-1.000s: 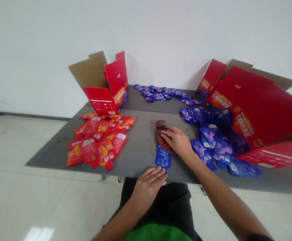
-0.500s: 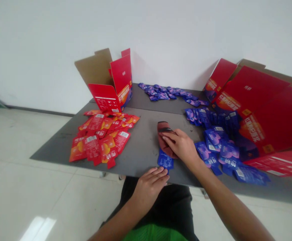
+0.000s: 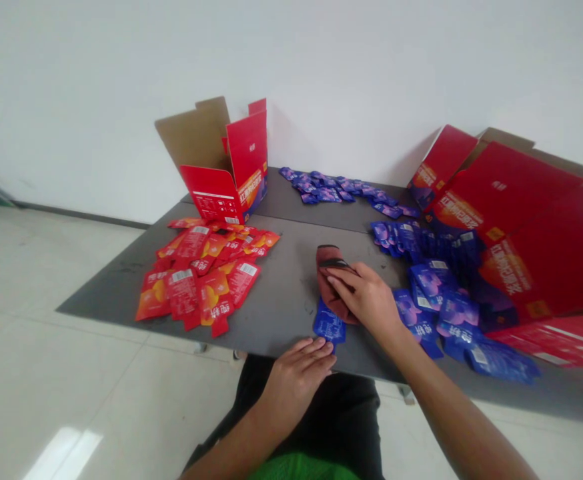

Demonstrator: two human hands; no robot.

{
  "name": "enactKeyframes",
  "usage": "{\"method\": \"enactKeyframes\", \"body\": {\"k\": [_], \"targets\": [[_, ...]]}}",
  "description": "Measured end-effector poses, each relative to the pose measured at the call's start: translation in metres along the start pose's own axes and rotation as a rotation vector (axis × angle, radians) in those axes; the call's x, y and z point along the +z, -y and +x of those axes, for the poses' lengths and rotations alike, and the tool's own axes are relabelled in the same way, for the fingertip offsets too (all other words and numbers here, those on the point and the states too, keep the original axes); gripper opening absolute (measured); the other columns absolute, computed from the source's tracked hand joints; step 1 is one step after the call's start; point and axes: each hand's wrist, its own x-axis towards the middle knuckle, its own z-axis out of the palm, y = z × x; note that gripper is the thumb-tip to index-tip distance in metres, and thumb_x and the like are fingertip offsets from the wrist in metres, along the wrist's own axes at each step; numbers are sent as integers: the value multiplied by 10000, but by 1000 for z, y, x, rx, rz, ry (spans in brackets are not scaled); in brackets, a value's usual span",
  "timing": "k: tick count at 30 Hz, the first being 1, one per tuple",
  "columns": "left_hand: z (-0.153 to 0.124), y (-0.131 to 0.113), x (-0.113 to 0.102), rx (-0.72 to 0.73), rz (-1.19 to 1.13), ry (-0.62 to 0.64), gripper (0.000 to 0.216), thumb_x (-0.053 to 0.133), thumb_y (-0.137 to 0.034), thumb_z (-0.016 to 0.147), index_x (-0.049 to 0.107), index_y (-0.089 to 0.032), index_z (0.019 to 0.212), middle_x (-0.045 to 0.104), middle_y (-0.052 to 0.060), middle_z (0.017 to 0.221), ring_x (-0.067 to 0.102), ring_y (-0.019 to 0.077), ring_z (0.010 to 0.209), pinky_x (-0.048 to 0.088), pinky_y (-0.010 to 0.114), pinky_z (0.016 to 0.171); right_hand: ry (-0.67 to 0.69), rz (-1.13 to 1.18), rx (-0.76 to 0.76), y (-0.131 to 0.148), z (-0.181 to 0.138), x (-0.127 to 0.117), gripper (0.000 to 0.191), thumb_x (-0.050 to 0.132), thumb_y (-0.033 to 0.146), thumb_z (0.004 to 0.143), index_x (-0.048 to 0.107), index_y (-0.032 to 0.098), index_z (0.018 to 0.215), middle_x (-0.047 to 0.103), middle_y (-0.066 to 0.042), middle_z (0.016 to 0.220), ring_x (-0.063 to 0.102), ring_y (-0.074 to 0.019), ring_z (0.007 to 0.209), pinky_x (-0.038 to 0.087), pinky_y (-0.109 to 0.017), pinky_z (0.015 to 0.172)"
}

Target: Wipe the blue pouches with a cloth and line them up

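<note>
Right hand [image 3: 371, 298] pinching reddish-brown cloth [image 3: 330, 288] on blue pouch [image 3: 328, 325]; left hand [image 3: 299, 378] flattened, fingertips touching pouch's near end.

Cloth [image 3: 325, 287] over pouch [image 3: 328, 327], between left pile [image 3: 209, 267] and right pile [image 3: 455, 315]

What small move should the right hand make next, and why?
Probably slide the reddish-brown cloth toward you along the blue pouch: the right hand grips the cloth over the pouch's far part, the middle lies uncovered, and the left hand's fingers rest on the near end, seemingly steadying it.
</note>
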Motion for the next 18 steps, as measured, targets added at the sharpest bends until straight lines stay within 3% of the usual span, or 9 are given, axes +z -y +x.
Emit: {"method": "enactKeyframes", "body": {"k": [5,9,13,15,18], "targets": [[2,-4,-2,-65,-38,33,186,562,-206,1047,746,-174,1044,806,40,1033,761,194,981,600,404,1000,113,85,-127,29,-53,8,263,568,363,1036,760,344,1214,712,-58,1079,678,-216,973,559,-333,846],[1,-1,-1,-1,-4,9,232,512,-196,1069,710,-148,1182,769,68,1223,719,209,1163,562,419,1073,115,46,-43,3,-26,28,257,594,357,1025,762,331,1219,711,-58,1103,681,-214,1013,551,-321,876],[-1,1,1,7,16,-15,215,537,-221,1064,710,-155,1172,770,62,1227,720,202,1172,573,400,1062,70,-78,46,-16,14,16,262,584,377,1029,773,316,1199,705,-75,1059,681,-226,958,543,-328,824],[0,0,1,5,10,-30,204,550,-214,1057,713,-159,1167,774,63,1214,723,198,1164,576,395,1058,25,-48,32,-7,8,5,283,555,389,1043,763,307,1216,701,-79,1072,674,-227,974,539,-334,845],[3,-3,-2,-14,-7,-26,195,555,-192,1050,728,-162,1134,791,62,1150,746,195,1085,581,399,1045,48,33,-52,16,-29,-1,297,529,392,1054,743,320,1248,701,-70,1097,665,-221,993,539,-337,869]]}}
